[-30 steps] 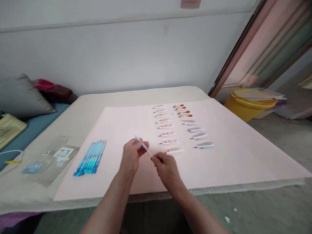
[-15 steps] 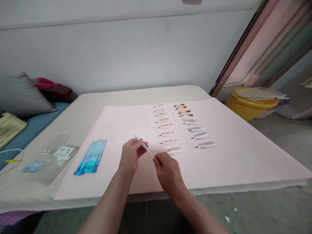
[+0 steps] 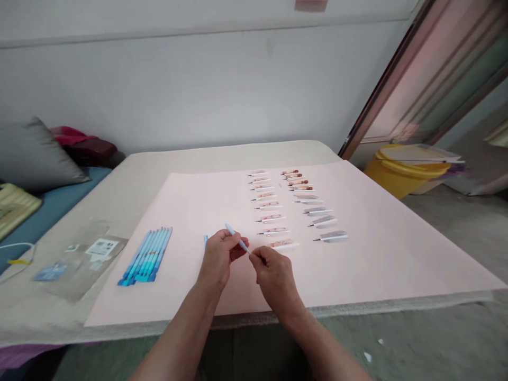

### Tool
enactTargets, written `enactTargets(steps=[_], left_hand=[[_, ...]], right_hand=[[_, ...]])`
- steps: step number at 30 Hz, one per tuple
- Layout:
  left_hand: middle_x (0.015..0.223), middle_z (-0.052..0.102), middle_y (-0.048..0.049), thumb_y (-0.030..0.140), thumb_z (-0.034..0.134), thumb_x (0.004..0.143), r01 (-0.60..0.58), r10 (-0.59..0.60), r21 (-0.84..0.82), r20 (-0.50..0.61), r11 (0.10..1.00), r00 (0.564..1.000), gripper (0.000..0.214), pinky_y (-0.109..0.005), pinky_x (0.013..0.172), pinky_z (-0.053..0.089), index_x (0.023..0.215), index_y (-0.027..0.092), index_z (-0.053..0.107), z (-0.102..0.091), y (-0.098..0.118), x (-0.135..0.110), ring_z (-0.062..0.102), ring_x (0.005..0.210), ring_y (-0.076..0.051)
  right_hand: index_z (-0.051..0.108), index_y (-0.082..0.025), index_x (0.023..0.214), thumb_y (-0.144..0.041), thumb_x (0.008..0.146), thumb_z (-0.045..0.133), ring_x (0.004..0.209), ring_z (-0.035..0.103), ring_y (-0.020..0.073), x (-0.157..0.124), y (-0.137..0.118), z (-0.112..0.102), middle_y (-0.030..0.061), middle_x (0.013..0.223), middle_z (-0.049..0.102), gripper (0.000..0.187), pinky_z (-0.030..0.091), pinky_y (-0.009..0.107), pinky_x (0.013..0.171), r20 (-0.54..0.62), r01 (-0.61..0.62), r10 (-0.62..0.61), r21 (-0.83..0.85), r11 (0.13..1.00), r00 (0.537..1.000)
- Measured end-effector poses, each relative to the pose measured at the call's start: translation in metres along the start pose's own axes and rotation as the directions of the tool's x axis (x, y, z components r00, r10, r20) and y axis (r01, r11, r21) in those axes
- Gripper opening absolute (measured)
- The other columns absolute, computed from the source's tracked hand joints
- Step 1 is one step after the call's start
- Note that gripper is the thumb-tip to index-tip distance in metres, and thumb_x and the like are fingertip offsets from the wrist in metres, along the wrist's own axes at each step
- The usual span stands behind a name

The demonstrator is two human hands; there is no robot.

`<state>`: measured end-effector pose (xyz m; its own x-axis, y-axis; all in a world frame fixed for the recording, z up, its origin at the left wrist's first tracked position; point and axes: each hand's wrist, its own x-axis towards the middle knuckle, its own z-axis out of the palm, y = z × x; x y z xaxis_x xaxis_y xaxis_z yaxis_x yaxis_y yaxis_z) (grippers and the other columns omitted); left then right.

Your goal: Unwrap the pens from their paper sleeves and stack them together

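My left hand is closed around a light blue pen barrel, which slants down to the right. At the barrel's lower end, a thin white pen refill shows briefly before my right hand covers it. The fingertips of that hand are pinched on the refill. A small blue piece lies on the pink sheet, partly hidden behind my left hand. Further left, a row of blue pen parts lies side by side. Just beyond my right hand is a refill with a patterned sleeve.
A pink sheet covers most of the padded table. Two columns of refills with patterned or grey pieces lie beyond my hands. Clear plastic packaging is at left. A yellow bucket stands off the right edge.
My hands have come closer together, and less of the white refill shows between them. My left hand and the barrel shifted right, uncovering the small blue piece.
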<state>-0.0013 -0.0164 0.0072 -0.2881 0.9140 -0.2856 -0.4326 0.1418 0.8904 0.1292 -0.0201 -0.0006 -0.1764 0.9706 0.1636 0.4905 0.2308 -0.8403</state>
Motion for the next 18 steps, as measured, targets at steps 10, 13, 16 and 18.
enactTargets(steps=[10,13,16,18], left_hand=[[0.072,0.065,-0.008,0.028,0.066,0.069,-0.003,0.003,0.026,-0.003,1.0,1.0,0.019,-0.031,0.068,0.049,0.073,0.011,0.057,0.003,0.0,-0.003,0.06,0.066,-0.015],[0.07,0.064,-0.0067,0.026,0.065,0.07,-0.004,0.004,0.033,0.008,0.999,1.0,0.018,-0.031,0.068,0.049,0.072,0.012,0.055,0.011,-0.003,-0.009,0.06,0.065,-0.015],[0.07,0.064,-0.0066,0.026,0.065,0.07,0.0,-0.001,0.042,0.019,0.999,1.0,0.017,-0.031,0.067,0.049,0.073,0.012,0.055,0.013,-0.003,-0.01,0.06,0.065,-0.015],[0.071,0.064,-0.0068,0.026,0.064,0.07,0.002,-0.003,0.049,0.022,0.999,1.0,0.016,-0.03,0.066,0.049,0.073,0.012,0.055,0.012,-0.002,-0.01,0.06,0.066,-0.015]], right_hand=[[0.058,-0.018,0.063,-0.023,0.079,0.05,0.041,0.045,0.0098,0.002,-0.004,-0.001,-0.0042,0.041,0.047,0.018,0.034,0.02,0.047,0.058,-0.06,0.058,0.045,0.997,0.997],[0.059,-0.018,0.064,-0.025,0.079,0.051,0.038,0.045,0.0097,0.003,-0.003,0.002,-0.0047,0.039,0.046,0.019,0.034,0.02,0.044,0.064,-0.134,0.127,0.111,0.985,0.99],[0.056,-0.018,0.062,-0.026,0.078,0.051,0.036,0.046,0.0089,0.001,-0.002,0.003,-0.0054,0.039,0.046,0.018,0.035,0.018,0.041,0.103,-0.216,0.198,0.214,0.953,0.975],[0.052,-0.019,0.064,-0.027,0.077,0.052,0.035,0.047,0.0089,0.0,-0.001,0.004,-0.0063,0.04,0.047,0.015,0.035,0.018,0.039,0.12,-0.25,0.224,0.287,0.925,0.967]])
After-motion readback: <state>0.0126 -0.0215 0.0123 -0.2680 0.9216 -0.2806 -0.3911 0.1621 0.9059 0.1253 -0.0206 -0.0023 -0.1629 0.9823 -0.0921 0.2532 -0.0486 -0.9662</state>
